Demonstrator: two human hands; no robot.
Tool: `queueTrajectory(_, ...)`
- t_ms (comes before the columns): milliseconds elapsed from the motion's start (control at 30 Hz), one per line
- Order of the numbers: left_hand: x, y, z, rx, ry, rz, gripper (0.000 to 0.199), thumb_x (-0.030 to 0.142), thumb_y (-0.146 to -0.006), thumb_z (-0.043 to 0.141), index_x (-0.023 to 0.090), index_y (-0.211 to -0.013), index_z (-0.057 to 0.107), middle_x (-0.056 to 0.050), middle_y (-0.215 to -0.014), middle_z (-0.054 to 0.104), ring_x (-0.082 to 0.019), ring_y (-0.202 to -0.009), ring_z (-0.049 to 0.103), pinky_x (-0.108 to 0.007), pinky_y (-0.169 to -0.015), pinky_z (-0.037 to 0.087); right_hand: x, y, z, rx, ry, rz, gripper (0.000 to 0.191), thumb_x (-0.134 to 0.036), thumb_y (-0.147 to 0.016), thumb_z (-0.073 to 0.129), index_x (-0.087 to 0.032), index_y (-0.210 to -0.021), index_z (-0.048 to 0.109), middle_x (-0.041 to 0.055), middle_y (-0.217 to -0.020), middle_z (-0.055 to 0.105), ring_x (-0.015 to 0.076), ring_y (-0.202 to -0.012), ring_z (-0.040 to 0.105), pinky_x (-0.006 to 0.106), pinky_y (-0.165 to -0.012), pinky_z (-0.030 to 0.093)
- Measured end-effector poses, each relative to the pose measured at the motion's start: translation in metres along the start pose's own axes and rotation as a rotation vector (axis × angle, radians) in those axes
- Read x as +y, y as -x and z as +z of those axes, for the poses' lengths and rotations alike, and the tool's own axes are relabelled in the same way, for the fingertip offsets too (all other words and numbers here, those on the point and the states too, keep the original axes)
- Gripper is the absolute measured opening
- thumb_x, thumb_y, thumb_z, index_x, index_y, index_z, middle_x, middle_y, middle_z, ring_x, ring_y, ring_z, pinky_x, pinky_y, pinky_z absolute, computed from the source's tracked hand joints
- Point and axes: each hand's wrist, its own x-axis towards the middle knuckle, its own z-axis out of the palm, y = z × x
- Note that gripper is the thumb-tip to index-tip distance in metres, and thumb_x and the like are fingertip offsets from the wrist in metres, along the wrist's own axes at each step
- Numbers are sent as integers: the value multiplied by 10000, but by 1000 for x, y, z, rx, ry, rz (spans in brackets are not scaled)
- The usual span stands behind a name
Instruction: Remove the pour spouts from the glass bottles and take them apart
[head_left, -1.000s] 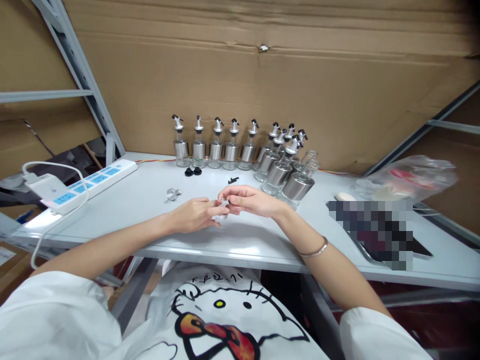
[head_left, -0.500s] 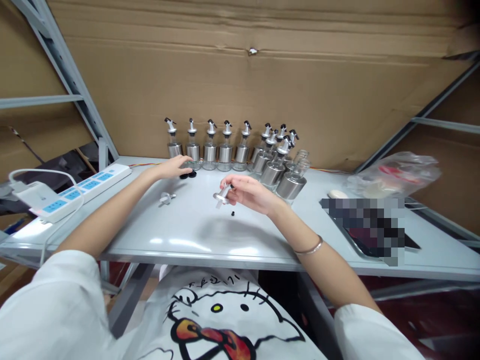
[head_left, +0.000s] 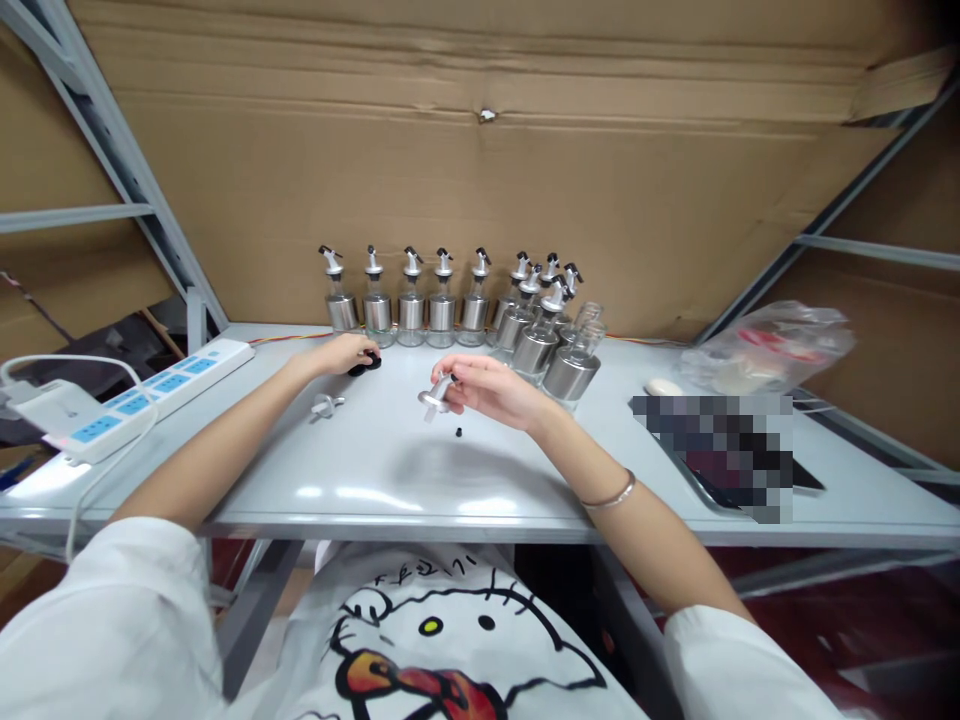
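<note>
My right hand holds a silver pour spout above the table, its wide flange and clear stem tilted down to the left. Farther left, my left hand is down at the tabletop, fingers closed at the black rings; the fingers partly cover them, so the grip shows only in part. A second pour spout lies on its side nearer to me. Below my right hand is a tiny black piece.
Along the cardboard wall stand several glass bottles with steel sleeves and pour spouts; uncapped bottles are at the right end. A power strip lies at the left. A plastic bag, a white mouse and a blurred-out dark device occupy the right.
My left hand has come down onto the black rings, its outstretched fingers now closed on them. My right hand keeps the pour spout in nearly the same place. The view has shifted slightly.
</note>
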Motion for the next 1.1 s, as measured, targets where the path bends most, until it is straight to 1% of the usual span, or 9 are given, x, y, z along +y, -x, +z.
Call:
queueTrajectory(167,-3,5,7,46,1,13,290,274,-850,476,193,-1055,664,-77,-1043,625,-200,-945,607,-265,-852,448,0,-1,1,44,7,9,280,-395,-792,677,-130,-876,645,-40,-584,469,83,-562,431,228,-555,410)
queueTrajectory(267,4,11,4,153,-10,14,306,320,-892,452,212,-1100,648,-87,-1071,565,-210,-957,587,-284,-833,447,0,-1,2,86,36,13,278,-413,-801,653,-142,-860,633,-50,-551,450,88,-541,418,236,-548,400)
queueTrajectory(400,37,25,-8,409,7,64,348,325,-964,344,216,-1185,590,-81,-1027,597,-198,-880,599,-302,-804,445,0,-3,2,172,39,-10,269,-410,-809,624,-144,-844,607,-62,-554,417,80,-527,411,239,-552,385)
queueTrajectory(467,59,34,-12,507,83,141,338,298,-971,342,203,-1213,558,-84,-1073,627,-205,-941,599,-314,-841,445,0,-4,2,227,37,-28,257,-401,-794,626,-148,-825,598,-72,-545,392,74,-509,392,239,-550,372)
queueTrajectory(533,79,43,-11,575,154,218,314,263,-971,346,190,-1193,555,-81,-1054,641,-190,-937,599,-307,-843,453,-1,-5,2,276,50,-48,240,-391,-771,631,-156,-797,587,-82,-519,368,73,-489,372,244,-547,363)
queueTrajectory(700,107,65,5,627,148,388,289,221,-982,340,184,-1177,550,-65,-939,635,-152,-815,593,-276,-764,462,-4,-4,2,314,39,-95,170,-321,-720,605,-160,-768,579,-77,-480,405,83,-475,382,258,-552,362)
queueTrajectory(900,120,77,19,621,-132,597,380,88,-966,260,197,-1119,590,-59,-878,647,-132,-771,586,-271,-772,424,-5,-3,3,341,50,-69,104,-217,-691,543,-167,-780,566,-63,-506,486,85,-492,426,251,-575,366)
queueTrajectory(1033,123,76,19,661,-163,643,418,72,-959,207,206,-1076,586,-41,-813,645,-116,-702,567,-280,-786,424,-4,-3,1,374,96,-73,103,-198,-679,530,-172,-772,563,-57,-520,491,90,-507,441,251,-580,370)
queueTrajectory(1100,122,76,18,693,-154,636,415,77,-957,200,217,-1064,577,-34,-804,653,-114,-680,561,-289,-789,426,-3,-3,-1,400,150,-71,80,-204,-691,518,-174,-751,563,-61,-512,448,88,-497,407,247,-558,349)
